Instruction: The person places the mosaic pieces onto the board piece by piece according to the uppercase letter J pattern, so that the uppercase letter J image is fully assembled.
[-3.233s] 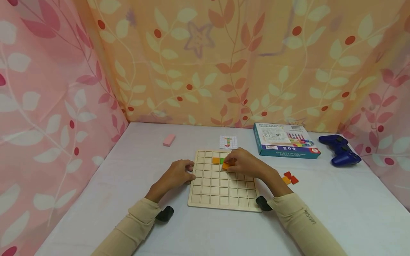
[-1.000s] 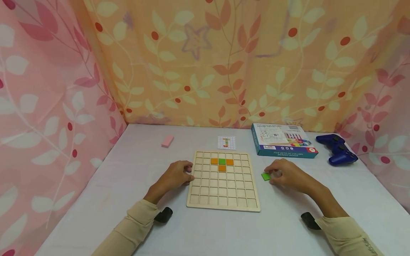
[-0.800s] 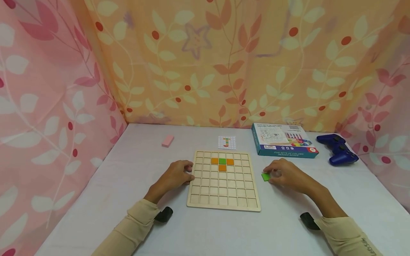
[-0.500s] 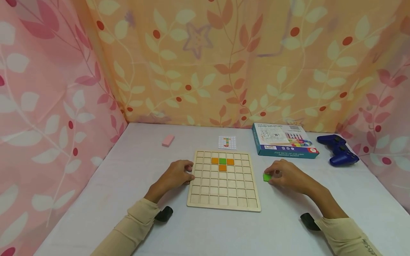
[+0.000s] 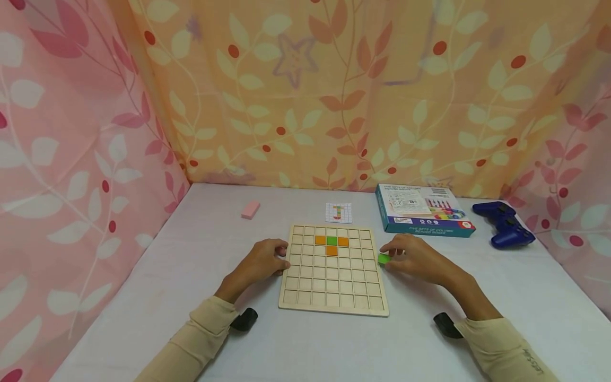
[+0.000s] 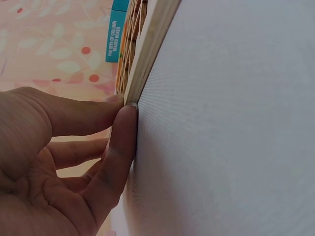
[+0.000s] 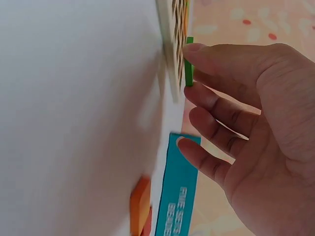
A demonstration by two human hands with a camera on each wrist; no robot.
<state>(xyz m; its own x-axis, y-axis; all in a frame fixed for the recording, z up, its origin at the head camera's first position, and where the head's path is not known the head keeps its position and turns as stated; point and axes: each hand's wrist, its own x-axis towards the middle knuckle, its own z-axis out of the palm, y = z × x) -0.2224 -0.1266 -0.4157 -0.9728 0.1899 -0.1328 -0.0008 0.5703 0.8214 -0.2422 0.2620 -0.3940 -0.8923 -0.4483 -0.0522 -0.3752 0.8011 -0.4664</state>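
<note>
White cloth (image 5: 329, 347) spreads before you, with leaf-patterned curtains (image 5: 267, 111) around it, orange at the back and pink at the sides. On this cloth lies the wooden board (image 5: 332, 287), and your left hand (image 5: 260, 259) grips its left edge. Your right hand (image 5: 419, 260) pinches a green tile (image 5: 383, 259) near the board's right edge. Behind the board lie a card (image 5: 338, 213) and a box (image 5: 425, 208).

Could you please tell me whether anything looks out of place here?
Nothing looks spilled or broken, but the blue game controller at far right seems out of place, apparently unrelated to the grid board and tiles.
</note>
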